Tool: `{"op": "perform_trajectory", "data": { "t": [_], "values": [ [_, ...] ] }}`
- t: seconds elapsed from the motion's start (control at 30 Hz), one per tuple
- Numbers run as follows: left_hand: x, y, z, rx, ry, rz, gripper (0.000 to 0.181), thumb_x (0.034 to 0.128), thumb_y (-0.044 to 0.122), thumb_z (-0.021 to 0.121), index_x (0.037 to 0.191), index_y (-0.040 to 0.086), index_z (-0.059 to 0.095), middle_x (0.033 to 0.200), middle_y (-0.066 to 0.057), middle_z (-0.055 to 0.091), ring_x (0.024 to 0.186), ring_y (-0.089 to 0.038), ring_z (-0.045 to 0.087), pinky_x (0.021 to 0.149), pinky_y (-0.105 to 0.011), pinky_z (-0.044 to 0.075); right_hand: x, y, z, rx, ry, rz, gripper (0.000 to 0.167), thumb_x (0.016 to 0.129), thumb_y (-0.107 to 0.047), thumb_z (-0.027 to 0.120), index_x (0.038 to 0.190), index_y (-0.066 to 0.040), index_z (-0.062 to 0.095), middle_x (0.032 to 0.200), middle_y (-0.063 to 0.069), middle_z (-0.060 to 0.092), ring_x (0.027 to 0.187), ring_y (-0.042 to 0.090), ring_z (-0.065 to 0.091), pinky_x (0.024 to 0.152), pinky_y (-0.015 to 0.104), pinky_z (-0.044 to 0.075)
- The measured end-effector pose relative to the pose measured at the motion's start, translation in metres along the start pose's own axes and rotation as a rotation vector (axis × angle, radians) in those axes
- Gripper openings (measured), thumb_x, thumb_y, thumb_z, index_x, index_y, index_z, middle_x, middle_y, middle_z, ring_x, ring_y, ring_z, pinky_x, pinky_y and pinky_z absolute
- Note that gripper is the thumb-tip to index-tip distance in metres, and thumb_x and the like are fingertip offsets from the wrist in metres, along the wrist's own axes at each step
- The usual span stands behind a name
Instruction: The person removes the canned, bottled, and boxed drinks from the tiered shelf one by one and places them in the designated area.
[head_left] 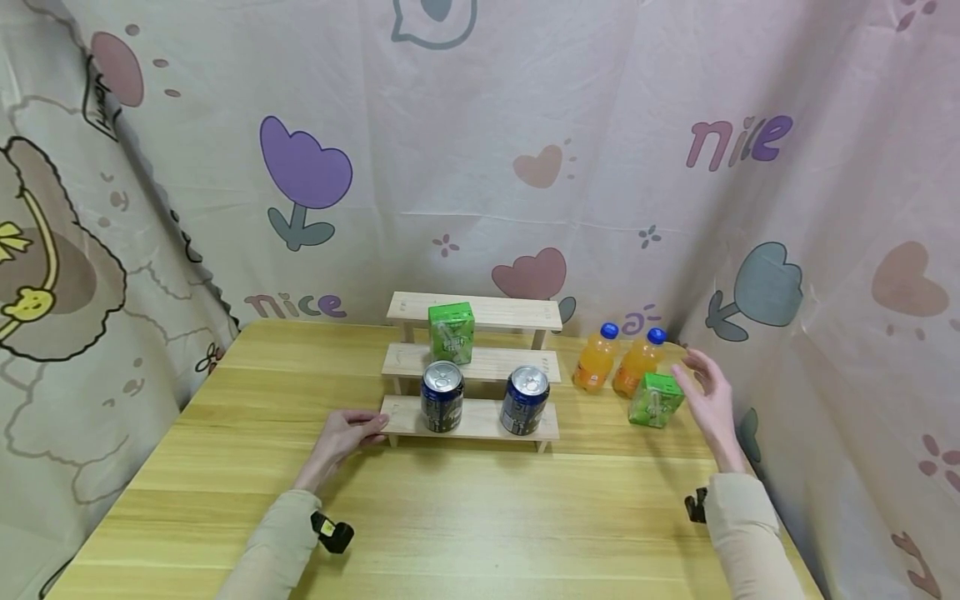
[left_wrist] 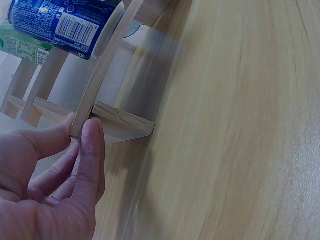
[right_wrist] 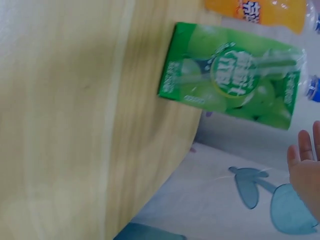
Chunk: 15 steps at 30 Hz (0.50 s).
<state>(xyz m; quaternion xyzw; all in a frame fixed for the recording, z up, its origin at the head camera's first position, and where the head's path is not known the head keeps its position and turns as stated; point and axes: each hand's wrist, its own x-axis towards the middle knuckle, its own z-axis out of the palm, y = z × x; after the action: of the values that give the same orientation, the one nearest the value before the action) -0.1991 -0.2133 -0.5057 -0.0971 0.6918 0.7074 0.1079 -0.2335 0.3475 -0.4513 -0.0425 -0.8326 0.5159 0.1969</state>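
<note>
A three-tier wooden stand is on the table, and my left hand pinches the left end of its lowest board between thumb and fingers. In the left wrist view the left hand grips that board edge below a blue can. Beside a green juice box at the right is my right hand, its fingers extended. The right wrist view shows the juice box standing on the table, apart from the fingers of the right hand.
Two dark blue cans stand on the lowest tier, and another green juice box is on the middle one. Two orange drink bottles with blue caps stand right of the stand. A printed curtain surrounds the table.
</note>
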Motion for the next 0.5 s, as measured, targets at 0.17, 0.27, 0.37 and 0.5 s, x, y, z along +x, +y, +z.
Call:
{"op": "perform_trajectory", "data": {
  "t": [0.17,0.27,0.37,0.5],
  "values": [
    [0.000,0.000,0.000,-0.003,-0.004,0.002,0.044,0.0972,-0.001,0.062,0.131,-0.025,0.048,0.092,-0.003,0.073,0.075,-0.005,0.071,0.075,-0.017,0.065,0.001,-0.014,0.006,0.023,-0.017,-0.033,0.054,0.101,-0.019,0.063,0.148,-0.003,0.044,0.142,0.011,0.053,0.126,0.003,0.046,0.126,0.040,0.035],
    [0.000,0.000,0.000,-0.001,-0.008,0.007,0.044,0.0972,-0.001,0.062,0.131,-0.025,0.048,0.093,-0.003,0.073,0.075,-0.005,0.071,0.074,-0.016,0.065,0.000,-0.022,0.010,0.030,-0.041,-0.050,0.053,0.101,-0.019,0.062,0.149,-0.004,0.044,0.147,0.018,0.049,0.128,0.007,0.046,0.124,0.039,0.036],
    [0.001,-0.001,0.000,0.003,-0.008,0.011,0.044,0.0971,-0.001,0.063,0.131,-0.025,0.048,0.094,-0.004,0.073,0.075,-0.005,0.072,0.074,-0.017,0.065,-0.001,-0.031,0.014,0.030,-0.064,-0.077,0.053,0.102,-0.018,0.061,0.150,-0.004,0.042,0.148,0.020,0.048,0.130,0.010,0.045,0.123,0.038,0.037],
    [0.002,-0.001,0.000,0.010,0.004,0.004,0.044,0.0968,0.000,0.064,0.130,-0.024,0.049,0.094,-0.005,0.074,0.075,-0.006,0.072,0.074,-0.017,0.065,-0.002,-0.041,0.020,0.028,-0.096,-0.125,0.053,0.102,-0.018,0.061,0.149,-0.004,0.042,0.148,0.019,0.049,0.130,0.013,0.045,0.120,0.036,0.038]
  ]
}}
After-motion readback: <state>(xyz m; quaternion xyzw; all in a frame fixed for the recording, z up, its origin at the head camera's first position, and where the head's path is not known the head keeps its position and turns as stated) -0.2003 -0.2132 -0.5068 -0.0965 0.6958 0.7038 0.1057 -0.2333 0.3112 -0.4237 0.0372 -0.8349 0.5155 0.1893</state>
